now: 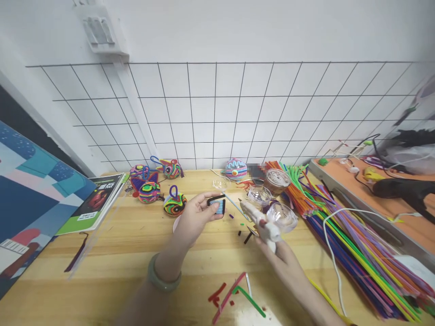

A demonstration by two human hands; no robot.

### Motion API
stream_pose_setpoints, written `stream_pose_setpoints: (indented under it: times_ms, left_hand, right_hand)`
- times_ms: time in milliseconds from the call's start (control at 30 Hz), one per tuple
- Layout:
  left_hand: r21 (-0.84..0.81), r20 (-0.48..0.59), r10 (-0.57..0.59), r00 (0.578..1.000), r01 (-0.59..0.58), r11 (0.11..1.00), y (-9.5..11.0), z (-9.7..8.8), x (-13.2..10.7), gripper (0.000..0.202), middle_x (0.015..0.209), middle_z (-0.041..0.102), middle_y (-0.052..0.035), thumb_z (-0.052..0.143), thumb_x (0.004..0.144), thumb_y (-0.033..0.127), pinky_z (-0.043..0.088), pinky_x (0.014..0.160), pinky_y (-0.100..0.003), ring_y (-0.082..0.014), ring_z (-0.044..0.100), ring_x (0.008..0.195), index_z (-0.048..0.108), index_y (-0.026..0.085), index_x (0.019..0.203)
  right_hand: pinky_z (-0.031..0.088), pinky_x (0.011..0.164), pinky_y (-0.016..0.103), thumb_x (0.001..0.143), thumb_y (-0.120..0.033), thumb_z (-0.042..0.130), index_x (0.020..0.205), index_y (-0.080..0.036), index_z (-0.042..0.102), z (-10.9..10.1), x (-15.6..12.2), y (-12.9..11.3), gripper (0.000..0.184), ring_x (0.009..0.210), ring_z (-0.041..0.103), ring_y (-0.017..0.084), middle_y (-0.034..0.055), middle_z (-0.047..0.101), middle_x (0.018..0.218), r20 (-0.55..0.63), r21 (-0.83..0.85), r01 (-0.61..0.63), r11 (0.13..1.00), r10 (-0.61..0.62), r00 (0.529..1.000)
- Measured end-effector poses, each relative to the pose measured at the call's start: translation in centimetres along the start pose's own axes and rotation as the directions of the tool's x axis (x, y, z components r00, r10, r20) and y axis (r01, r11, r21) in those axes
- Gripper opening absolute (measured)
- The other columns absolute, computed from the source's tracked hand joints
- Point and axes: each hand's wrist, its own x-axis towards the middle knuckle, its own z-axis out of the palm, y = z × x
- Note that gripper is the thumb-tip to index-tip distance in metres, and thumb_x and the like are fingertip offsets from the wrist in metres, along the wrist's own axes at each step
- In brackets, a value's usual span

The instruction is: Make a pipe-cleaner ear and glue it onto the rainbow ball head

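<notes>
My left hand (194,216), with a green bangle on its wrist, is closed around a small piece (220,207) with light-blue stripes and a black edging. The fingers hide part of that piece. My right hand (280,256) grips a white hot glue gun (260,222). Its tip points up and left, a short way to the right of the striped piece and apart from it. Below the tip lie small cut bits (239,233) of pipe cleaner. A pale blue stick (234,203) lies on the table behind them.
Several colourful ball ornaments (175,203) stand at the back left near magazines (98,199). Clear plastic cups (282,217) stand just right of the glue gun. Bundles of pipe cleaners (360,253) and a white cord (328,244) fill the right. Loose pipe cleaner pieces (249,301) lie in front.
</notes>
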Motion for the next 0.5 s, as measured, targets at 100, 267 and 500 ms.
stream_pose_setpoints:
  times_ms: [100,267,500]
  left_hand:
    - [-0.003,-0.016,0.025,1.000,-0.026,1.000,0.0,-0.2,0.1,0.026,0.090,0.068,-0.0042,0.070,0.070,0.025,0.054,0.075,-0.027,-0.0150,0.063,0.086,0.061,0.017,0.093]
    - [0.012,-0.034,0.055,0.998,-0.055,0.998,-0.1,-0.1,0.3,0.021,0.087,0.068,-0.0016,0.068,0.072,0.030,0.054,0.079,-0.029,-0.0143,0.063,0.087,0.063,0.018,0.089]
    - [0.043,-0.108,0.100,0.989,-0.096,0.994,-0.3,-0.1,0.6,0.016,0.081,0.067,-0.0001,0.064,0.075,0.031,0.054,0.080,-0.031,-0.0134,0.063,0.082,0.066,0.017,0.082]
  right_hand:
    - [0.048,0.065,0.031,0.089,-0.046,0.040,0.075,-0.017,0.057,-1.1,-0.3,-0.6,0.036,0.071,0.059,0.022,0.0056,0.061,0.067,0.144,0.177,-0.119,0.977,0.094,0.985]
    - [0.047,0.076,0.032,0.089,-0.046,0.042,0.092,-0.020,0.057,-1.8,-1.2,-2.2,0.031,0.080,0.059,0.021,0.0059,0.064,0.079,0.246,0.342,-0.094,0.935,0.008,0.969]
    - [0.047,0.067,0.030,0.089,-0.040,0.046,0.110,-0.021,0.052,-1.1,-1.8,-2.7,0.029,0.065,0.055,0.017,0.0025,0.057,0.073,0.165,0.402,0.003,0.915,-0.076,0.983]
